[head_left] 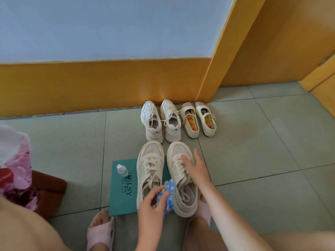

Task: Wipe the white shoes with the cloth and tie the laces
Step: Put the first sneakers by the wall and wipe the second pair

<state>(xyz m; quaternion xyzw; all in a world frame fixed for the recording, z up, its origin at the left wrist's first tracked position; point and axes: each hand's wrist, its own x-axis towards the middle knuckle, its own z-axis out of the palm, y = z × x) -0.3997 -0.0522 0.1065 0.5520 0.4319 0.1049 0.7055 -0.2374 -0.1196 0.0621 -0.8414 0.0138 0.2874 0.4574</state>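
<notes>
Gripping the blue cloth point(170, 192) in our left hand point(152, 201), we rested our flat right hand point(194, 169) on the shoe point(184, 207) at lower centre; holding it steady would let the strokes bite.

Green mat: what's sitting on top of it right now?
A small bottle stands at its far left corner; one sneaker lies along its right edge. How far the mat reaches under the second sneaker is covered.
</notes>
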